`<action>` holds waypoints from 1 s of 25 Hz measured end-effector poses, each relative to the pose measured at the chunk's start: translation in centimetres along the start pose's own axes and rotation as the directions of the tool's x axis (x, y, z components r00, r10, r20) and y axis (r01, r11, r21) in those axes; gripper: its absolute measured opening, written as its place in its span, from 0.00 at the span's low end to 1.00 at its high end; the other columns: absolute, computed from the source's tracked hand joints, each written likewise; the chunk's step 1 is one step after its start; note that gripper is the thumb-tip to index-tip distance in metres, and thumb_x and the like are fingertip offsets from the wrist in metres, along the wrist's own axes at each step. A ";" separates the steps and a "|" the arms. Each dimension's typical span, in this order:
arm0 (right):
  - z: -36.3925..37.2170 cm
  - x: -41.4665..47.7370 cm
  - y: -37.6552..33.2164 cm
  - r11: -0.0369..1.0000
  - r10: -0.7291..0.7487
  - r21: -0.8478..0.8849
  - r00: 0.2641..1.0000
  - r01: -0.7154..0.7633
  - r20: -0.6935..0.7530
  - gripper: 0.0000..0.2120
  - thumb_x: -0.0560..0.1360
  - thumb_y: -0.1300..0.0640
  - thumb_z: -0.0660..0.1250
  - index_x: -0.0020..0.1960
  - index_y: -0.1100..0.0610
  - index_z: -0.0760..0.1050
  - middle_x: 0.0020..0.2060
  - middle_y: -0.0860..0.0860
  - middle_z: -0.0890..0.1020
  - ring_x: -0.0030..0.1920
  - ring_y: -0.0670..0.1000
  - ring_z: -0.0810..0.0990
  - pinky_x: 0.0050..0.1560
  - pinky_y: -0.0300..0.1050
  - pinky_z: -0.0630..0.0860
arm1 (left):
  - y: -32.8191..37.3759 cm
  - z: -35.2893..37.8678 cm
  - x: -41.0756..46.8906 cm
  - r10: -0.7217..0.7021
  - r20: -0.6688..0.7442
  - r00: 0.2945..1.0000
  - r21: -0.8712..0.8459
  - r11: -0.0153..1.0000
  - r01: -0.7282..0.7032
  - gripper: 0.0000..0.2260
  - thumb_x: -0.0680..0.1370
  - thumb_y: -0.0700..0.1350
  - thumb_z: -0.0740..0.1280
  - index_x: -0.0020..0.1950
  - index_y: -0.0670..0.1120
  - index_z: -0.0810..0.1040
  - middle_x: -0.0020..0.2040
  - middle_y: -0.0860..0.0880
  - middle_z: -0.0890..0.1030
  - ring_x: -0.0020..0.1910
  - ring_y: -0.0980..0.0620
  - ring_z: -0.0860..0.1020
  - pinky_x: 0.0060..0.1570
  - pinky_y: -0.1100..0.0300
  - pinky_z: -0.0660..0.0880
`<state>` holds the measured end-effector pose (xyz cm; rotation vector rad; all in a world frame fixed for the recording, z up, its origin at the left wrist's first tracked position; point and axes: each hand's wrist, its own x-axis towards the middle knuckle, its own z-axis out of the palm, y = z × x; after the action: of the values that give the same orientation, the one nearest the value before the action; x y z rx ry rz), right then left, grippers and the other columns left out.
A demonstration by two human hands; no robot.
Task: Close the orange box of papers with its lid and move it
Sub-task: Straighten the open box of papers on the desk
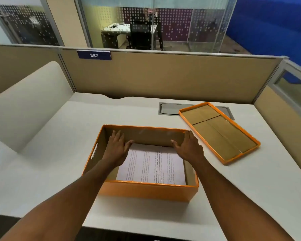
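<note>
An orange box [146,189] stands open in the middle of the white desk, with a stack of printed papers [153,165] lying flat inside. Both of my hands reach into it. My left hand [117,146] rests with fingers spread on the papers' far left corner. Over the far right corner, near the box's right wall, my right hand [188,146] is spread the same way. Neither hand grips anything. The orange lid [219,132] lies upside down on the desk to the right of the box, its brown inside facing up.
The white desk [59,153] is walled by tan partitions at the back and right. A grey cable hatch [169,109] sits partly under the lid's far end. A curved white divider [30,101] rises on the left. A person stands behind the glass wall.
</note>
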<state>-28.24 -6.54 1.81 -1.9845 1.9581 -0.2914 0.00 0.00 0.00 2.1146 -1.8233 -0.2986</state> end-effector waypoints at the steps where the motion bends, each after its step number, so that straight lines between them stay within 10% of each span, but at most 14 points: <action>1: -0.1 -0.2 0.0 1.000 0.010 0.005 1.000 -0.010 -0.002 0.44 0.71 0.31 0.57 0.76 0.55 0.49 0.76 0.55 0.57 0.73 0.61 0.62 0.66 0.64 0.68 | -0.1 0.2 -0.3 -0.011 -0.009 1.000 0.005 1.000 0.011 0.32 0.79 0.62 0.45 0.74 0.41 0.60 0.78 0.42 0.55 0.77 0.44 0.46 0.74 0.50 0.44; 13: 1.0 -0.4 1.2 0.992 0.031 0.118 1.000 -0.031 -0.002 0.39 0.76 0.41 0.60 0.77 0.56 0.45 0.74 0.59 0.62 0.69 0.62 0.69 0.60 0.57 0.74 | 0.7 -0.4 -3.8 -0.121 0.003 0.993 -0.284 0.952 0.116 0.25 0.81 0.56 0.53 0.73 0.41 0.64 0.75 0.42 0.64 0.76 0.43 0.57 0.74 0.48 0.55; 16: 1.1 -0.3 1.8 0.992 0.045 0.120 0.999 -0.044 -0.007 0.40 0.76 0.40 0.59 0.77 0.56 0.44 0.75 0.59 0.60 0.71 0.62 0.67 0.61 0.57 0.72 | 2.3 -1.6 -6.9 -0.172 -0.245 0.954 -0.447 0.893 0.047 0.17 0.80 0.51 0.58 0.56 0.40 0.77 0.56 0.41 0.80 0.55 0.45 0.77 0.55 0.48 0.75; 19: 1.4 0.0 2.5 0.987 0.071 0.146 0.997 -0.071 0.002 0.40 0.76 0.40 0.60 0.77 0.55 0.44 0.74 0.60 0.61 0.70 0.63 0.67 0.60 0.57 0.73 | 4.1 -1.8 -11.0 -0.222 -0.448 0.866 -0.409 0.912 0.022 0.10 0.77 0.49 0.64 0.44 0.43 0.77 0.43 0.47 0.78 0.45 0.52 0.73 0.42 0.64 0.67; 22: 1.9 0.2 2.8 0.968 0.081 0.233 0.996 -0.090 0.048 0.39 0.76 0.43 0.61 0.77 0.57 0.44 0.72 0.61 0.66 0.69 0.64 0.70 0.61 0.57 0.73 | 5.6 -0.3 -15.1 -0.380 -0.319 0.868 -0.552 0.819 0.155 0.12 0.77 0.52 0.63 0.36 0.49 0.71 0.35 0.52 0.74 0.38 0.50 0.74 0.34 0.61 0.70; 25: 2.0 0.3 2.8 0.965 0.081 0.244 0.995 -0.092 0.053 0.39 0.76 0.47 0.64 0.77 0.58 0.45 0.70 0.62 0.69 0.66 0.64 0.72 0.59 0.57 0.74 | 6.2 0.9 -16.1 -0.609 0.009 0.793 -0.760 0.511 0.402 0.18 0.75 0.62 0.57 0.39 0.49 0.74 0.36 0.51 0.78 0.37 0.49 0.77 0.33 0.61 0.72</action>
<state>-30.06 -6.68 -1.07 -1.7298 1.8749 -0.4443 -8.56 14.99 0.62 1.8804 -0.6519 -0.7195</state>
